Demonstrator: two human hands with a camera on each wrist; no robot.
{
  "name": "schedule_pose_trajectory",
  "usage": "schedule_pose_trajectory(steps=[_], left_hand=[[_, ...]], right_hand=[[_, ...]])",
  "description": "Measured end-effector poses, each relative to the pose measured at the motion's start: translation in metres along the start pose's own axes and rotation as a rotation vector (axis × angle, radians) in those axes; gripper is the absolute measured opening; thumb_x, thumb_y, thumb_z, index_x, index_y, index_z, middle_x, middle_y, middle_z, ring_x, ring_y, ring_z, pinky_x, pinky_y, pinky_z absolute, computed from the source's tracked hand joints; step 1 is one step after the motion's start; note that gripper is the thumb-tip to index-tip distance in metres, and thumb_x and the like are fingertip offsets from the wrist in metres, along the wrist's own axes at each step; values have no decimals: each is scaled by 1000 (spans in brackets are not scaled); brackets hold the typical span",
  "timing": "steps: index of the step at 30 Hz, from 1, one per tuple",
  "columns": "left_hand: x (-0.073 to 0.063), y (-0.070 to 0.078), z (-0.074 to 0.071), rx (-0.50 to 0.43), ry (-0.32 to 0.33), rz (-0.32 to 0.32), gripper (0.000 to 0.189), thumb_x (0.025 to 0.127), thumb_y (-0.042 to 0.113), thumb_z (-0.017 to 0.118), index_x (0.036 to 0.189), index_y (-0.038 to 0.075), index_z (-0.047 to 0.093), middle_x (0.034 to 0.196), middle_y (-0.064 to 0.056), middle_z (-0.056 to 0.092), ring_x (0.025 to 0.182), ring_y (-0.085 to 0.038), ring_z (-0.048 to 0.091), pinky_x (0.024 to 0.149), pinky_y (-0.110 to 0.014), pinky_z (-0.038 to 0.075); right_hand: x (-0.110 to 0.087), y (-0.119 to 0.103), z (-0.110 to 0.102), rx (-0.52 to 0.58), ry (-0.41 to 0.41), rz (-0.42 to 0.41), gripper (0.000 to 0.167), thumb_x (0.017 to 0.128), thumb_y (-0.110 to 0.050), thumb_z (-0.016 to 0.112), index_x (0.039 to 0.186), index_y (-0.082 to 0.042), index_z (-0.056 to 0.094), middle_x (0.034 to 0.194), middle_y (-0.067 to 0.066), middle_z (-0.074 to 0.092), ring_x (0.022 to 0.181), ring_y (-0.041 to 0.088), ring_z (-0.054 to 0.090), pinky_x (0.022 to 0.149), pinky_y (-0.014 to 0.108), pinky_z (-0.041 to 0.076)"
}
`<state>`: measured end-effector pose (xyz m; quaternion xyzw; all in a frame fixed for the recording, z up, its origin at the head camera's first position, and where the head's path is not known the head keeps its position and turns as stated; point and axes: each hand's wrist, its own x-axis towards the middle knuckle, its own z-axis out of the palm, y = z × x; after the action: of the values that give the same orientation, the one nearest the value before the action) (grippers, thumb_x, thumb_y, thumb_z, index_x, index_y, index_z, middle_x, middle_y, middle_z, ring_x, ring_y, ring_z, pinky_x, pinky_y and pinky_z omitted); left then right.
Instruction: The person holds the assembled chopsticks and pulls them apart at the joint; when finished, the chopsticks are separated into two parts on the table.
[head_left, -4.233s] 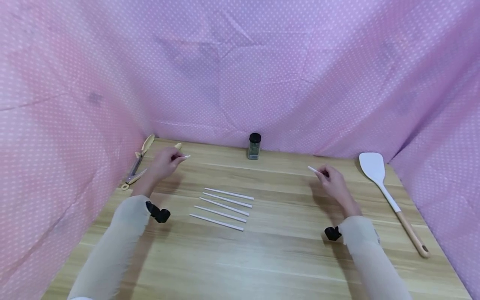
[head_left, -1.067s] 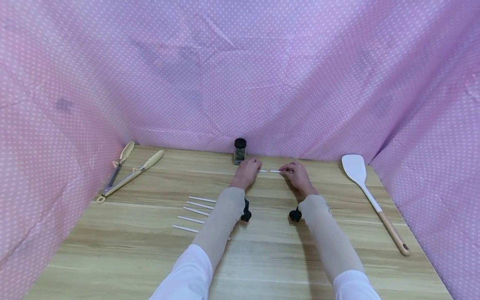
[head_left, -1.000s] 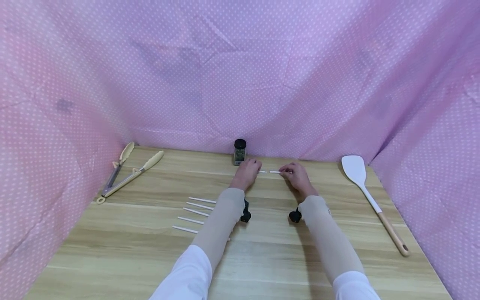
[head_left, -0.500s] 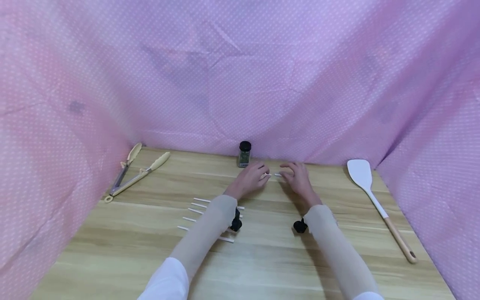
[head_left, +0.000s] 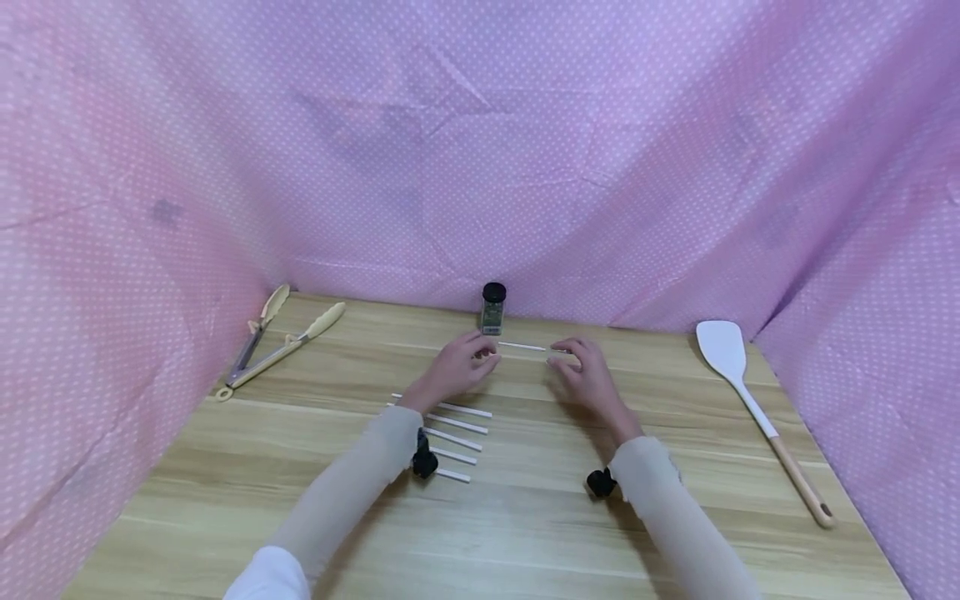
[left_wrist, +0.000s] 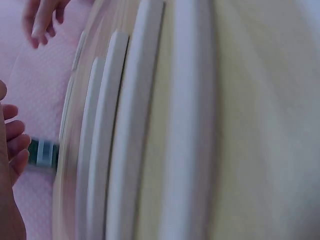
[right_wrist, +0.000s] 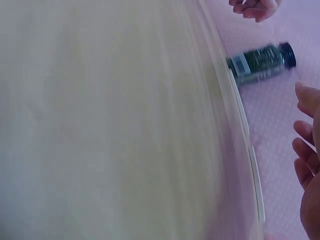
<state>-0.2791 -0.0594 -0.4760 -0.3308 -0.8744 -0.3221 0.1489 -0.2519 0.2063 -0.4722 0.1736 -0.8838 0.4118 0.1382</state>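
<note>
My left hand (head_left: 456, 367) is over the table with relaxed, parted fingers and holds nothing. Just beyond its fingertips a white chopstick (head_left: 522, 347) lies flat in front of the spice jar (head_left: 492, 310). My right hand (head_left: 587, 373) hovers with thumb and fingers apart. A second chopstick lies mostly hidden behind it in the head view; the right wrist view shows this chopstick (right_wrist: 257, 185) end to end with the first, clear of the fingers. Several more white chopsticks (head_left: 453, 438) lie side by side, partly covered by my left wrist.
Beige-tipped tongs (head_left: 273, 362) lie spread at the back left. A white spatula (head_left: 738, 387) with a wooden handle lies along the right side. The wooden table (head_left: 525, 533) meets a pink dotted cloth (head_left: 480, 167) at its back and sides.
Both hands brought their chopsticks together near the jar, set them down in line and let go. My left hand has since drawn back leftward; the right has opened and moved slightly nearer.
</note>
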Motion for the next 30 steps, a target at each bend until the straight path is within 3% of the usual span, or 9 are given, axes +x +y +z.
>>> schedule_pose_trajectory(steps=[6, 13, 20, 25, 30], left_hand=[[-22, -19, -27, -120, -42, -193, 19, 92, 28, 64, 103, 13, 65, 98, 3, 61, 93, -12, 56, 81, -29, 52], [-43, -41, -52, -225, -111, -309, 27, 93, 29, 62, 109, 8, 63, 104, -3, 63, 99, -18, 58, 87, -36, 52], [-72, -54, -73, -237, -146, -331, 23, 92, 27, 63, 105, 8, 64, 98, -4, 62, 89, -16, 58, 81, -32, 51], [-90, -61, -78, -240, -171, -306, 13, 91, 22, 65, 98, 11, 65, 93, -1, 61, 83, -14, 56, 75, -27, 49], [-101, -60, -82, -204, -217, -285, 7, 89, 19, 68, 95, 16, 66, 93, 3, 61, 85, -11, 56, 77, -26, 49]], right_hand=[[-5, -16, 13, 9, -14, -74, 28, 87, -9, 69, 114, -4, 64, 112, 13, 61, 102, 29, 55, 85, 47, 49], [-9, -32, 31, 72, -52, -93, 31, 85, -7, 71, 114, -2, 63, 106, 17, 64, 96, 30, 59, 84, 47, 50], [-16, -48, 47, 91, -156, -61, 34, 88, -15, 69, 117, -1, 61, 109, 15, 64, 99, 25, 59, 87, 42, 51], [-20, -57, 59, 113, -244, -24, 31, 88, -14, 68, 115, -1, 60, 105, 11, 63, 96, 21, 59, 85, 35, 53], [-23, -60, 70, 113, -356, -11, 29, 88, -20, 69, 111, -5, 60, 98, 3, 63, 89, 14, 59, 80, 28, 52]])
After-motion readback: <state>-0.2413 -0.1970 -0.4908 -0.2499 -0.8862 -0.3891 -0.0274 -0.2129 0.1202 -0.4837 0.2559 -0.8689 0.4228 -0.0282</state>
